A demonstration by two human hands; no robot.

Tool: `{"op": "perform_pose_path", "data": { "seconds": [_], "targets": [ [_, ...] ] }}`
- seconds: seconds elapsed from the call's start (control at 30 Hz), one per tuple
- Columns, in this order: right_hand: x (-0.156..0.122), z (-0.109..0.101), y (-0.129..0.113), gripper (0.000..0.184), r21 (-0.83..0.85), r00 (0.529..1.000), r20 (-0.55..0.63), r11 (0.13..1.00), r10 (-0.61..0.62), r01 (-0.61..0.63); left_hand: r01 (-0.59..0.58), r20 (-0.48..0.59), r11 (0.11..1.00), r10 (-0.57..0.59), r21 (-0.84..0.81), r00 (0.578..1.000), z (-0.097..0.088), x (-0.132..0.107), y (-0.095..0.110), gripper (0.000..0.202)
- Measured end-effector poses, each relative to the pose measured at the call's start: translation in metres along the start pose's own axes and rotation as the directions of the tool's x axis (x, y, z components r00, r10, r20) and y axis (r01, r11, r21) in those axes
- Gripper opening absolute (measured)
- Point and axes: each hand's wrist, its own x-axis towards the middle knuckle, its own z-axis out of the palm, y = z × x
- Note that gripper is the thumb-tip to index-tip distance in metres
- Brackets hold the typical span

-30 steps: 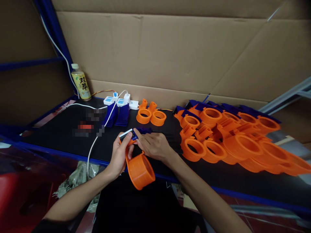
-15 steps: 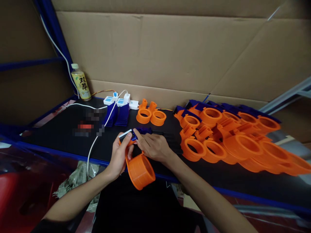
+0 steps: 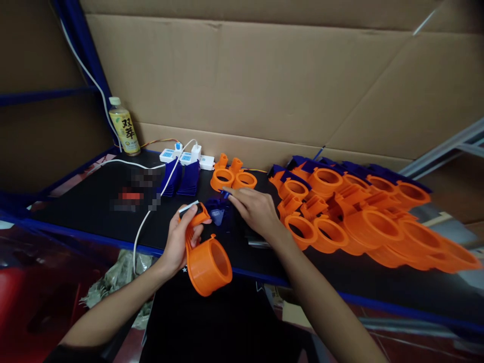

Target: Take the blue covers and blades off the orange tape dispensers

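Right fingers moved away, pinching a blue piece; left fingers grip an orange holder at table edge.

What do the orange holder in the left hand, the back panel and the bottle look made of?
Orange holder: probably moulded plastic, satin; even colour, soft highlights. Back panel: likely cardboard, matt; brown with fold lines. Bottle: probably plastic, glossy; see-through shoulder, glass possible.

Plain orange ring holder, white strip, small piece seemingly deep blue, black tabletop
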Motion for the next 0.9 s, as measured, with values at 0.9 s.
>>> {"op": "perform_pose_path", "data": {
  "seconds": [0.9],
  "targets": [
    [0.000,0.003,-0.016,0.044,0.349,0.994,0.105,0.937,-0.003,-0.034,0.047,0.120,0.992,-0.061,0.114,0.991,0.000,0.000,-0.002,0.028]
  ]
}}
